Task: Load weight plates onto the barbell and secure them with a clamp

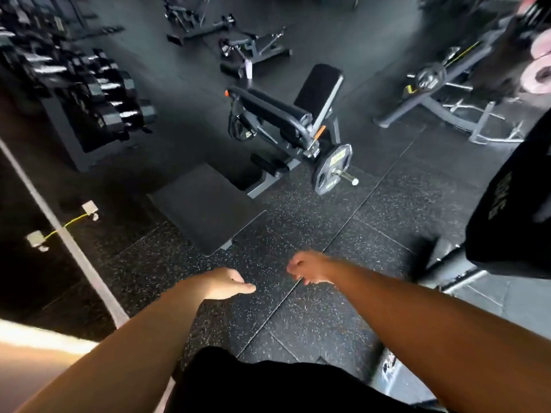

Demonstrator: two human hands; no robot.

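While the fingers [248, 288] of the left hand [226, 283] were held loosely together and nearly straight, pointing toward the other hand, nothing was gripped by them. The fingers [293, 272] of the right hand [308, 271] were seen loosely curled under the palm, with nothing held in them; finer detail was lost to blur. Both hands were stretched out on bare forearms, near each other but apart, above a seam in the speckled rubber floor [313, 222]. Black clothing [268, 383] was visible at the bottom edge.

A dark mat [208, 204] was laid on the floor ahead of the hands. Beyond it a padded machine [283, 114] was pictured, and a grey weight plate [331, 169] was carried upright on its side peg [347, 175], well apart from both hands. Pink plates [536, 74], blurred, were seen at the upper right edge. The right edge was filled by a large black rounded object [512, 204] with pale lettering; whether it was a plate could not be told. To the left, a pale bar [68, 234] was seen running slantwise, crossed by a yellow cord [71, 220]; whether it was the barbell could not be told. A rack of dumbbells [98, 93] was ranged along the upper left.
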